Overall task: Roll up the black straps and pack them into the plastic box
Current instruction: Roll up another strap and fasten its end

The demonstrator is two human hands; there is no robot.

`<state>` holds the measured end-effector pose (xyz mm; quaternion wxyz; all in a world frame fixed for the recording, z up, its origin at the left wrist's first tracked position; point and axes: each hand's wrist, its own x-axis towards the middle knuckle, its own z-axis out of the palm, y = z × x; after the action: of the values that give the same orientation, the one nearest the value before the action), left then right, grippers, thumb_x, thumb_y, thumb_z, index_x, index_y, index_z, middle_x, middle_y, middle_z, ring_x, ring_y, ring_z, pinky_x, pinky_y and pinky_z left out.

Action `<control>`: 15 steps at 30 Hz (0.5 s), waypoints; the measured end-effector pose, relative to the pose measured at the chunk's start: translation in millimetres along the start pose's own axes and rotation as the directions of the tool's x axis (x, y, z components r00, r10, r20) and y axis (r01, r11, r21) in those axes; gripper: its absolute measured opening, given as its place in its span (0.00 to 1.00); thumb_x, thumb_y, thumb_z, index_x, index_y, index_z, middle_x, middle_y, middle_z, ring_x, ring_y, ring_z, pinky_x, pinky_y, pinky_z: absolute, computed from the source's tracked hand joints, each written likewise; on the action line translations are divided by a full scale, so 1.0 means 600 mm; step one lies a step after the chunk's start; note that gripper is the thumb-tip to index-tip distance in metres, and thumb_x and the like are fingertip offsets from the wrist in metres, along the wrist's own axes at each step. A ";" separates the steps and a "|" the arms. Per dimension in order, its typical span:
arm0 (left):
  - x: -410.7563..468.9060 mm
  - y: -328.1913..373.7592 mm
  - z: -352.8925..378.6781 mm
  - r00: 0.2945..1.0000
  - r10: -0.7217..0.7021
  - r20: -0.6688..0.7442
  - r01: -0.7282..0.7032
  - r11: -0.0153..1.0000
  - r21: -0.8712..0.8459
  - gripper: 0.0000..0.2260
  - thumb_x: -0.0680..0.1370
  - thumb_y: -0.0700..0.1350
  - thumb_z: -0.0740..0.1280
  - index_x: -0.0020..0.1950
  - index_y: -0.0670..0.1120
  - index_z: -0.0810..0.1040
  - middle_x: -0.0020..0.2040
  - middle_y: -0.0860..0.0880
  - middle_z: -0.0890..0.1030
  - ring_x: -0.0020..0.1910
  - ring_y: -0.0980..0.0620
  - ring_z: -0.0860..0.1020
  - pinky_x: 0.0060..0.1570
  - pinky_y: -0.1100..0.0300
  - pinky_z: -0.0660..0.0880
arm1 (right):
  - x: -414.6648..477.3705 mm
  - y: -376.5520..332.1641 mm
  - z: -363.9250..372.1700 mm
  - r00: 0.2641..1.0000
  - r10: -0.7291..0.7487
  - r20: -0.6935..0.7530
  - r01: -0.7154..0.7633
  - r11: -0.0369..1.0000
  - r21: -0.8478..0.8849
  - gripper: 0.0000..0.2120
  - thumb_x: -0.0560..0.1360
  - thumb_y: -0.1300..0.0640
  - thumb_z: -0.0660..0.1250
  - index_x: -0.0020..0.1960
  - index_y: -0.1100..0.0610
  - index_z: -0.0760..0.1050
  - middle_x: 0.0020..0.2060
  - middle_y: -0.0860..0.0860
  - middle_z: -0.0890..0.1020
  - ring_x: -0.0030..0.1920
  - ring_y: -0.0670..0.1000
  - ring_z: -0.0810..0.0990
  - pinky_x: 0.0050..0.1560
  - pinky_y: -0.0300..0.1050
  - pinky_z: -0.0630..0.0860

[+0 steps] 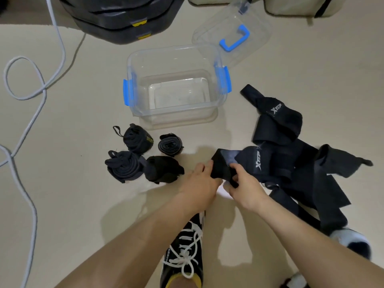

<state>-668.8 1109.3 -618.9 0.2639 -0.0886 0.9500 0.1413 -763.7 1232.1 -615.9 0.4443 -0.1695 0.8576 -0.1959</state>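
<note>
A clear plastic box [174, 113] with blue clips stands open on the pale floor, nothing inside. In front of it to the left lie several rolled black straps [143, 154]. A heap of loose black straps [295, 161] with white logos spreads at the right. My left hand [199, 183] and my right hand [245, 188] both grip the end of one black strap [221, 165] just above the floor, between the rolls and the heap. The strap's tail runs right into the heap.
The box's clear lid [232, 36] with a blue handle leans behind the box. A white cable [31, 113] loops along the left. Stacked dark cases [120, 19] sit at the back. My black shoe [187, 252] is below my hands.
</note>
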 end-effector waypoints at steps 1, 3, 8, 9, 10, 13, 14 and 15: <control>0.005 0.002 0.000 1.000 -0.010 -0.020 0.010 1.000 0.016 0.18 0.79 0.43 0.62 0.69 0.51 0.71 0.73 0.42 0.64 0.67 0.41 0.66 0.53 0.50 0.71 | -0.002 0.008 -0.009 0.998 0.055 -0.002 -0.055 0.998 0.020 0.21 0.77 0.61 0.66 0.69 0.55 0.70 0.48 0.52 0.81 0.50 0.53 0.79 0.46 0.42 0.72; 0.007 0.001 -0.006 0.996 -0.071 -0.058 0.065 0.993 -0.098 0.15 0.81 0.43 0.61 0.68 0.49 0.73 0.63 0.45 0.75 0.61 0.43 0.73 0.49 0.52 0.71 | -0.008 0.022 -0.030 0.990 0.133 0.037 -0.135 0.989 0.058 0.10 0.76 0.63 0.66 0.55 0.56 0.80 0.39 0.49 0.84 0.45 0.50 0.79 0.44 0.43 0.74; -0.026 -0.007 -0.047 0.949 -0.310 0.054 0.268 0.709 -0.653 0.17 0.75 0.42 0.67 0.61 0.55 0.74 0.42 0.53 0.81 0.42 0.49 0.82 0.45 0.54 0.80 | -0.026 0.062 -0.087 0.958 0.136 -0.251 -0.162 0.983 -0.083 0.21 0.72 0.58 0.72 0.63 0.47 0.73 0.52 0.48 0.73 0.61 0.55 0.71 0.53 0.47 0.72; -0.033 -0.007 -0.056 0.952 -0.283 0.120 0.287 0.676 -0.679 0.17 0.74 0.41 0.66 0.60 0.55 0.71 0.39 0.52 0.81 0.36 0.50 0.83 0.41 0.54 0.81 | -0.029 0.069 -0.094 0.961 0.138 -0.241 -0.174 0.976 -0.134 0.32 0.72 0.56 0.73 0.72 0.45 0.64 0.59 0.51 0.69 0.64 0.57 0.66 0.55 0.48 0.71; -0.039 -0.006 -0.063 0.952 -0.243 0.185 0.304 0.693 -0.654 0.17 0.75 0.41 0.65 0.60 0.55 0.69 0.36 0.51 0.82 0.32 0.51 0.82 0.38 0.55 0.81 | -0.030 0.076 -0.096 0.966 0.139 -0.217 -0.180 0.966 -0.186 0.41 0.72 0.55 0.73 0.77 0.43 0.55 0.65 0.53 0.64 0.66 0.58 0.63 0.55 0.49 0.71; -0.035 -0.003 -0.073 0.967 -0.209 0.146 0.249 0.898 -0.363 0.14 0.79 0.42 0.60 0.62 0.52 0.74 0.41 0.51 0.83 0.41 0.51 0.82 0.39 0.59 0.73 | -0.030 0.084 -0.105 0.956 0.096 -0.278 -0.173 0.947 -0.270 0.46 0.74 0.61 0.67 0.80 0.39 0.43 0.66 0.55 0.60 0.58 0.58 0.70 0.45 0.47 0.72; -0.030 -0.001 -0.072 0.975 -0.211 0.067 0.221 0.923 -0.313 0.14 0.79 0.42 0.59 0.62 0.52 0.77 0.45 0.52 0.83 0.45 0.51 0.80 0.41 0.59 0.69 | -0.027 0.085 -0.111 0.948 0.088 -0.307 -0.180 0.940 -0.288 0.46 0.74 0.63 0.65 0.80 0.39 0.42 0.63 0.55 0.61 0.51 0.56 0.73 0.41 0.47 0.71; -0.022 0.005 -0.072 0.979 -0.204 0.008 0.195 0.926 -0.324 0.14 0.79 0.42 0.59 0.61 0.52 0.78 0.47 0.52 0.82 0.47 0.51 0.79 0.42 0.60 0.67 | -0.021 0.084 -0.119 0.940 0.097 -0.328 -0.202 0.931 -0.304 0.46 0.74 0.63 0.65 0.80 0.39 0.42 0.61 0.55 0.62 0.46 0.55 0.74 0.38 0.47 0.71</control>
<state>-679.0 1099.5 -575.7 0.2467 -0.2287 0.9033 0.2663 -822.0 1295.1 -593.8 0.2842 -0.1430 0.9473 -0.0371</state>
